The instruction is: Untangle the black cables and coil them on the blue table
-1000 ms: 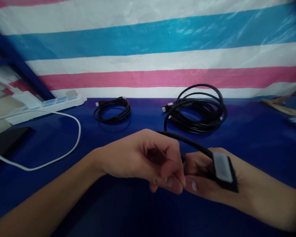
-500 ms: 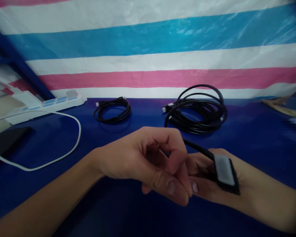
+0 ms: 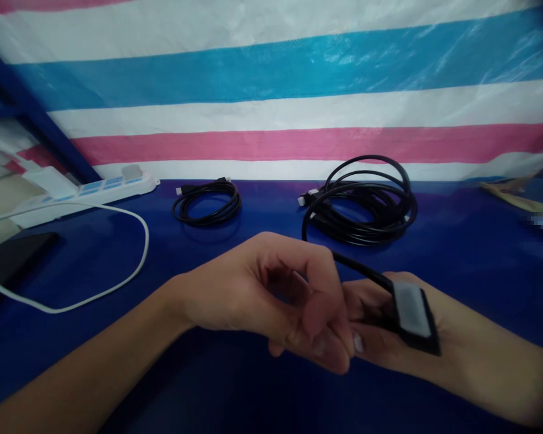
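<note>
A black cable (image 3: pixel 364 267) slopes to its tilted, pale-capped connector (image 3: pixel 412 310) at the hands (image 3: pixel 380 345).

The left hand (image 3: pixel 253 295), right hand (image 3: pixel 382 345) and 2 slim forearms (image 3: pixel 122 349) are bare.

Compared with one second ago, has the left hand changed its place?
Yes, slightly: on the left hand, the fingertips are now farther right, away from the power strip; the wrist looks almost unmoved.

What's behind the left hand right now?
A black cable passes behind the left hand and emerges toward its connector, by the right hand. The covered stretch of cable can't be seen.
</note>
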`<state>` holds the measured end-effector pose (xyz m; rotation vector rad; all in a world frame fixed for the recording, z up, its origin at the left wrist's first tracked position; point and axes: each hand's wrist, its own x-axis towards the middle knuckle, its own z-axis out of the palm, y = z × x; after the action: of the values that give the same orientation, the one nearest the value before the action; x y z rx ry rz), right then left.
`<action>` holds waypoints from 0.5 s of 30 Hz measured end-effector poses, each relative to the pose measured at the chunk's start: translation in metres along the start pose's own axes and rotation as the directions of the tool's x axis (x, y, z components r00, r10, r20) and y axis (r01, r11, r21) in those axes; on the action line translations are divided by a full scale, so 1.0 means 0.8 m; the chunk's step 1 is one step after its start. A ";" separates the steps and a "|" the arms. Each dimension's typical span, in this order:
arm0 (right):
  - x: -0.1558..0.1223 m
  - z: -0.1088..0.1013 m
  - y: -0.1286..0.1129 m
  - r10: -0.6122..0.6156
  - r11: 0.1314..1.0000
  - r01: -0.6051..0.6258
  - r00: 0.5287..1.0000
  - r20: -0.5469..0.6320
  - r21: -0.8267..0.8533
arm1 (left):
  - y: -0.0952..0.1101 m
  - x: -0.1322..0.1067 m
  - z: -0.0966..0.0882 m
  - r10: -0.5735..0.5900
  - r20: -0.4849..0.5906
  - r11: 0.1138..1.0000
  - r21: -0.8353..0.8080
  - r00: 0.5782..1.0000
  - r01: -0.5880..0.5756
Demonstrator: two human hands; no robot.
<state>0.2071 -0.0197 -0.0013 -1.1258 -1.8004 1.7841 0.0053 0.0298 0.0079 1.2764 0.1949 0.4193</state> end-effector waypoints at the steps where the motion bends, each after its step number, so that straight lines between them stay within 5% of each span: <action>1: 0.000 0.000 0.000 0.009 1.000 -0.009 1.000 -0.003 -0.009 | 0.000 0.000 0.001 0.009 -0.002 1.000 0.013 1.000 -0.009; 15: 0.002 -0.002 0.000 -0.021 0.999 0.021 1.000 -0.014 0.024 | 0.000 0.003 0.007 0.023 0.072 0.996 -0.090 0.997 -0.017</action>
<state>0.2074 -0.0177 -0.0019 -1.1036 -1.7719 1.7765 0.0092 0.0259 0.0100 1.2041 0.1010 0.3938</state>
